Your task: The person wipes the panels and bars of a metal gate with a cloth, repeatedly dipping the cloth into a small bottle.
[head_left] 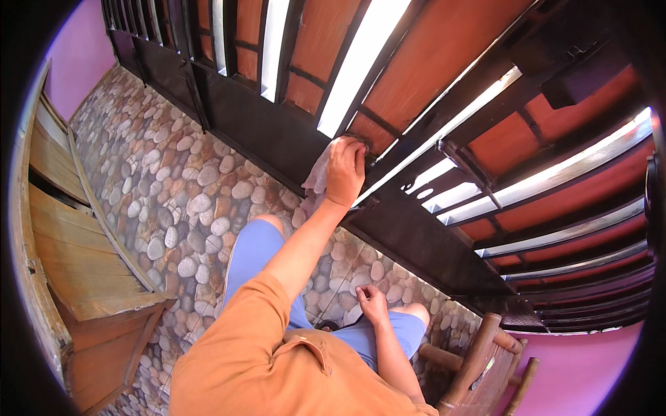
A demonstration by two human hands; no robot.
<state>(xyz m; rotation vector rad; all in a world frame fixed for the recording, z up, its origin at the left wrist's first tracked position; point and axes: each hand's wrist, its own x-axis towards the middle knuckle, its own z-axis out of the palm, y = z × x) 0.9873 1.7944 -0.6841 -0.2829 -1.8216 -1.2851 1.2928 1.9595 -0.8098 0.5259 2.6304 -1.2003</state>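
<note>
My left hand (pixel 347 170) is stretched forward, its fingers closed round a pale pinkish-grey cloth (pixel 316 175). It presses the cloth against the dark metal gate (pixel 260 135), at the foot of an upright bar, where the bars meet the solid lower panel. Part of the cloth hangs down below the hand. My right hand (pixel 373 304) hovers near my right knee, away from the gate. Its fingers are curled in, with nothing visible in them.
Orange-red boards (pixel 322 41) back the gate's bars. A metal latch (pixel 472 173) sticks out at right of my left hand. A wooden cabinet (pixel 90 256) stands at left, and a bamboo chair (pixel 479 360) at lower right. The floor (pixel 201 208) has a pebble pattern.
</note>
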